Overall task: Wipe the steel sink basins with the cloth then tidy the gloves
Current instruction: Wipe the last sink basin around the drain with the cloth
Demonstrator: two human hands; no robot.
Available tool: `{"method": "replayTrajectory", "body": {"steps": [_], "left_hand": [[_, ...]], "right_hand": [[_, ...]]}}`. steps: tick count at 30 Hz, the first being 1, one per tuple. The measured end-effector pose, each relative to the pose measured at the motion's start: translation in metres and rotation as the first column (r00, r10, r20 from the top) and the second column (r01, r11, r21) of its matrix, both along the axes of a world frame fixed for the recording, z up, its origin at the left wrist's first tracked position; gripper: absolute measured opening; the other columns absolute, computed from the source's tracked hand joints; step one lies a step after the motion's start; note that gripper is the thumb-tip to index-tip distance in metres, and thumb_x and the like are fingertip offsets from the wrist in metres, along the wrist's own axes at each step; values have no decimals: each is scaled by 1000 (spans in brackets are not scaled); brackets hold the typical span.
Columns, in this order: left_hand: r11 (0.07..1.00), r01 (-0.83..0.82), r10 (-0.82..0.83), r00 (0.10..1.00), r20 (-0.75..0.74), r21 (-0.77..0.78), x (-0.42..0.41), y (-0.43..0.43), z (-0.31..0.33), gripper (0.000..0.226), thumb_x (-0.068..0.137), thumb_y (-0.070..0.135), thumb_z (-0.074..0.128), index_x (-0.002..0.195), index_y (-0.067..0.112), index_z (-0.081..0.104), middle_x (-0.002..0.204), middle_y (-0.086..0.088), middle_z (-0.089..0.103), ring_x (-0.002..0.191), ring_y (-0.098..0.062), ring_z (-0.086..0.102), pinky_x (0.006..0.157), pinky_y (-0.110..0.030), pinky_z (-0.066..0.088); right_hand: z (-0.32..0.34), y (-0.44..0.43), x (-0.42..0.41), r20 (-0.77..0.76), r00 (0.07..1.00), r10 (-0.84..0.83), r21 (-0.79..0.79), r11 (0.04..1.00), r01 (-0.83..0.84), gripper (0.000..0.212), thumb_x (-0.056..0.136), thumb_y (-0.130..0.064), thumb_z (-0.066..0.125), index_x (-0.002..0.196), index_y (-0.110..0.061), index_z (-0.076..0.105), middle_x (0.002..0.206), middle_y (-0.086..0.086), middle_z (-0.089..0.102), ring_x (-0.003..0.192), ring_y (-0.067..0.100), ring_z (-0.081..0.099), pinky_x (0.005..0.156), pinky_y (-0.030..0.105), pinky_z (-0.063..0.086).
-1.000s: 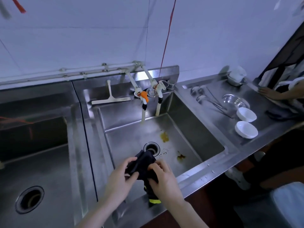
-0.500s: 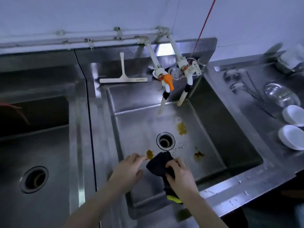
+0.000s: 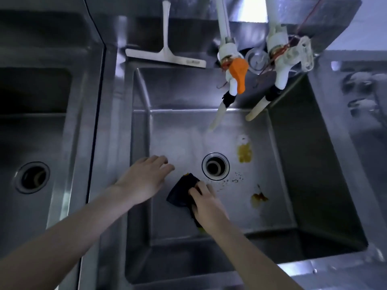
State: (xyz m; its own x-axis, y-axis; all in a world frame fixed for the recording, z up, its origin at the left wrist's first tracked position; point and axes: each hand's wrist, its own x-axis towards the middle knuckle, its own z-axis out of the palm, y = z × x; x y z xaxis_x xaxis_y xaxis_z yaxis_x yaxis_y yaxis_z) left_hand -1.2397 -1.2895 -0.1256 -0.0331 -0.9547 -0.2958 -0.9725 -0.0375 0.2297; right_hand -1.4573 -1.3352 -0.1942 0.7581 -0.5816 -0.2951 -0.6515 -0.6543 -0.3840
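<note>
Lower centre: right hand (image 3: 206, 203) clamps the dark cloth (image 3: 181, 192) to the floor of the middle basin (image 3: 278, 218), just short of the drain (image 3: 215, 166). Left hand (image 3: 146, 178) beside it, fingers loose, holding nothing. Wiping is under way. Next, likely: sweep right to the brown stain (image 3: 258, 198), then the yellow stain (image 3: 244, 152). Floor open there; walls steep; taps (image 3: 232, 65) overhang the far edge.

There are two sinks (image 3: 31, 132) (image 3: 314, 164), two drains (image 3: 34, 177) (image 3: 215, 166), two taps (image 3: 232, 76) (image 3: 278, 65), one squeegee (image 3: 165, 55), one cloth (image 3: 182, 191), two hands (image 3: 144, 181) (image 3: 207, 204) and two big stains (image 3: 244, 151) (image 3: 258, 198).
</note>
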Motion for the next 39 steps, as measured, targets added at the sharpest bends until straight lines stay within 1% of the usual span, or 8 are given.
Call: {"method": "replayTrajectory", "body": {"steps": [3, 6, 10, 13, 20, 23, 30, 39], "left_hand": [[998, 59, -59, 997, 49, 1, 5, -8, -7, 45, 81, 12, 61, 125, 17, 53, 119, -8, 57, 105, -29, 57, 83, -40, 49], [993, 108, -112, 990, 90, 51, 9, -17, -16, 44, 73, 12, 68, 116, 14, 58, 108, -10, 61, 93, -31, 61, 71, -40, 53], [985, 161, -166, 981, 102, 56, 16, -29, -31, 45, 76, 12, 64, 120, 15, 55, 110, -10, 59, 94, -30, 59, 73, -41, 52], [981, 98, -119, 986, 119, 167, 17, -40, -49, 50, 89, 17, 49, 138, 20, 37, 129, -8, 49, 115, -28, 47, 88, -44, 46], [869, -165, 108, 983, 147, 466, -4, -41, -115, 64, 92, 17, 49, 146, 28, 16, 159, -4, 4, 139, -33, 20, 103, -49, 36], [840, -239, 195, 971, 141, 487, -12, -28, -138, 60, 94, 18, 45, 146, 24, 17, 155, -5, 18, 138, -29, 24, 105, -45, 35], [821, -321, 287, 947, 143, 472, -14, -36, -146, 54, 93, 14, 38, 144, 23, 23, 138, -8, 48, 123, -29, 47, 96, -40, 39], [785, -350, 344, 933, 111, 511, -29, -20, -151, 66, 90, 13, 46, 147, 23, 14, 155, -11, 14, 136, -29, 32, 101, -41, 37]], "right_hand": [[-27, 2, 1, -105, 993, 62, 53, 997, -57, 42, 87, -14, 57, 129, -17, 49, 143, 11, 36, 127, 38, 34, 87, 51, 47], [-48, 5, -3, -299, 946, 122, 158, 984, -77, 55, 95, -21, 48, 146, -30, 28, 159, 0, 12, 143, 35, 9, 109, 58, 18], [-69, 10, -1, -310, 934, 178, 108, 983, -151, 70, 62, -36, 82, 127, -31, 58, 141, 1, 51, 126, 32, 50, 88, 63, 46], [-97, 9, -5, -262, 934, 244, 161, 965, -207, 66, 82, -34, 65, 143, -30, 39, 155, 2, 29, 139, 36, 28, 98, 62, 39], [-124, 20, -20, -195, 949, 247, 46, 969, -243, 54, 88, -41, 39, 142, -32, 39, 154, 1, 32, 136, 36, 36, 98, 51, 43], [-130, 21, -13, -196, 964, 180, 11, 983, -181, 58, 83, -38, 32, 140, -33, 41, 153, 1, 33, 136, 34, 33, 98, 49, 44], [-141, -4, 23, -141, 987, -83, -62, 995, 75, 74, 80, -27, 62, 147, -30, 30, 158, 5, 21, 142, 32, 22, 108, 52, 31], [-140, -81, 34, -225, 969, -106, -38, 994, 100, 68, 96, -22, 39, 151, -31, 0, 160, 3, -13, 145, 31, -11, 115, 52, 6]]}}
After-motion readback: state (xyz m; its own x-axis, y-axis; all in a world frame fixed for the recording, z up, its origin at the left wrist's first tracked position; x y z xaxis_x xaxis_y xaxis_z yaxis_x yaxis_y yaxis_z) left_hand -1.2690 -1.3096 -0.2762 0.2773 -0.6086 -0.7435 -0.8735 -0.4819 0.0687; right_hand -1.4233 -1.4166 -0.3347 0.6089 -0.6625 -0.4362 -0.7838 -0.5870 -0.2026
